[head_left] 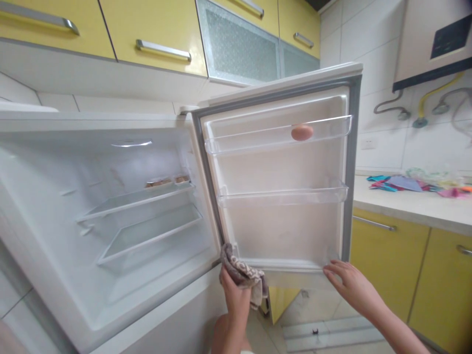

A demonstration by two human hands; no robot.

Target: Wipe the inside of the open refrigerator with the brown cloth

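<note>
A brown-and-white patterned cloth (pixel 254 279) is bunched in my left hand (pixel 236 295), whose fingers are closed around it. The cloth presses at the lower hinge-side corner of the white refrigerator door (pixel 283 233), which stands swung open. My right hand (pixel 348 282) grips the door's lower outer corner, its fingers over the bottom edge. On the door's upper clear rack (pixel 254 139) sits a single brown egg (pixel 302 132). Below it runs a second clear rack (pixel 280 197), with nothing visible in it.
Left of the door, the lit refrigerator compartment (pixel 55 196) has two glass shelves; small packs of brown food (pixel 159 183) lie on the upper one. Yellow cabinets (pixel 158 24) hang above. Colourful cloths or bags (pixel 405 184) lie on the right counter (pixel 391 201), beneath a water heater (pixel 424 39).
</note>
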